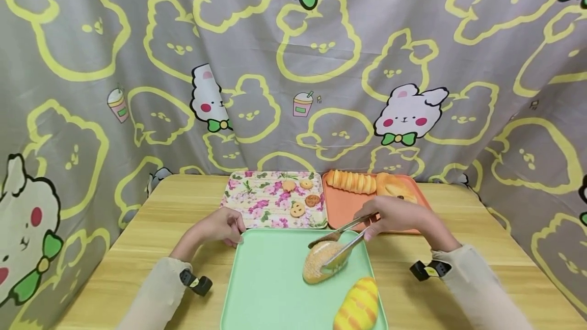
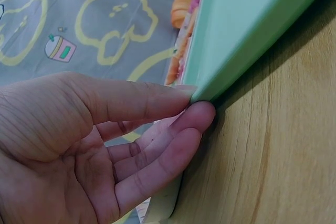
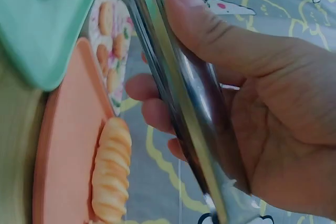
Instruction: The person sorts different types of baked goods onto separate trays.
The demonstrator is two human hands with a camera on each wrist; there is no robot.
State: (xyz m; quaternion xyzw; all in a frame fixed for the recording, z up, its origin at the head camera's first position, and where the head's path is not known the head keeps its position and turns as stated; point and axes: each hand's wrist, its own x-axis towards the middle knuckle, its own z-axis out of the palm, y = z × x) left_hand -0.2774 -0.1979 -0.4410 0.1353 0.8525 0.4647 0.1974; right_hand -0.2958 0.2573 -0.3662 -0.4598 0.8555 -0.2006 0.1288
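My left hand (image 1: 223, 225) pinches the far left corner of a light green tray (image 1: 261, 279); in the left wrist view the thumb lies on the rim with a fingertip below it. My right hand (image 1: 398, 213) grips metal tongs (image 3: 202, 98). The tongs' arms lie either side of a brown, crumb-coated bread roll (image 1: 316, 265) over the green tray; whether it touches the tray I cannot tell. A yellow striped bread (image 1: 357, 305) lies at the tray's near right corner, partly cut off by the frame edge.
Behind stands a floral tray (image 1: 247, 202) with several cookies (image 1: 297, 210). To its right, an orange tray (image 1: 339, 208) holds a ridged long bread (image 1: 352, 182) and another golden bread (image 1: 393, 187), partly behind my right hand. A patterned curtain (image 1: 257, 55) surrounds the wooden table (image 1: 174, 202).
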